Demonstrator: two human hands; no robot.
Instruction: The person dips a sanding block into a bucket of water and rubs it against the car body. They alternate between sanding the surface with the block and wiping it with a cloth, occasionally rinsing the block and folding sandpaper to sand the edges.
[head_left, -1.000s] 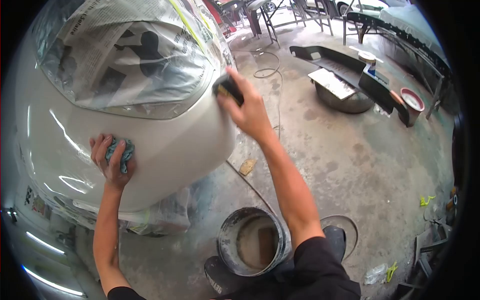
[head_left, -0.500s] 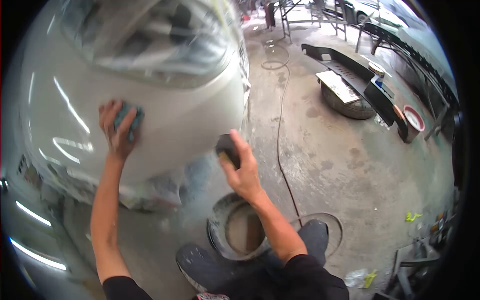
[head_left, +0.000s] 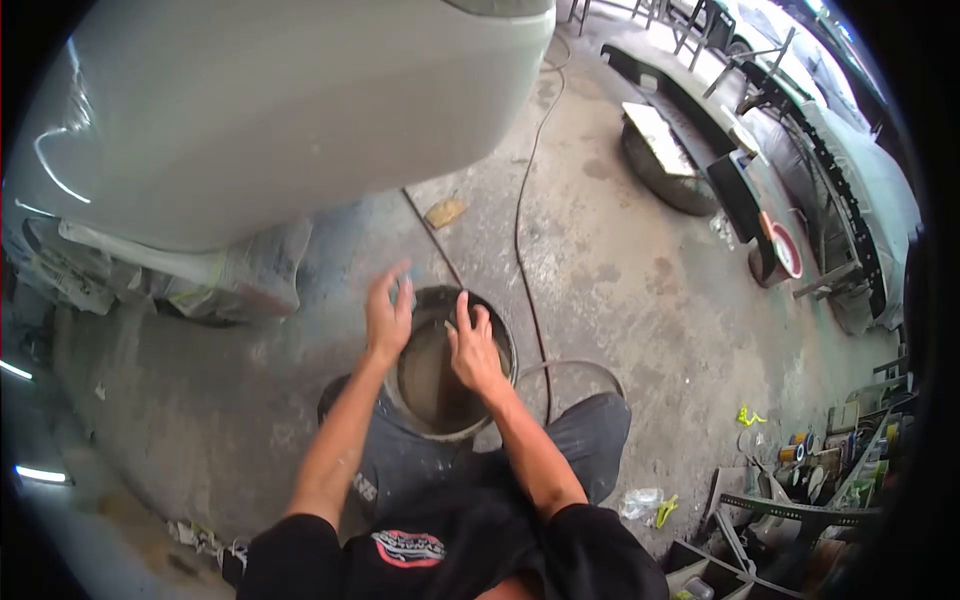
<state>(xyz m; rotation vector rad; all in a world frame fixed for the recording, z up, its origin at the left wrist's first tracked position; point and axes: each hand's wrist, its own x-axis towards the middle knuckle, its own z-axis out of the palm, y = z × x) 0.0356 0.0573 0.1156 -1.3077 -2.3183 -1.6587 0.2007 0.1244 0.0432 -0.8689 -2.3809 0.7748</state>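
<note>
The bucket (head_left: 508, 345) looks stiff and heavy, best held by its rim. Left hand (head_left: 387, 320) and right hand (head_left: 476, 352) have fingers parted, any hold unclear.

The stained concrete floor (head_left: 650, 320) carries a round bucket (head_left: 435, 304), a dark hose (head_left: 518, 232) snaking past it, a small tan piece (head_left: 445, 211), yellow-green scraps (head_left: 667, 511) and, just beside one scrap, crumpled clear plastic (head_left: 639, 502).

Hands (head_left: 388, 320) at bucket (head_left: 432, 303) between legs (head_left: 588, 442), panel (head_left: 300, 120) ahead left, hose (head_left: 518, 230) on floor (head_left: 650, 350) to right
</note>
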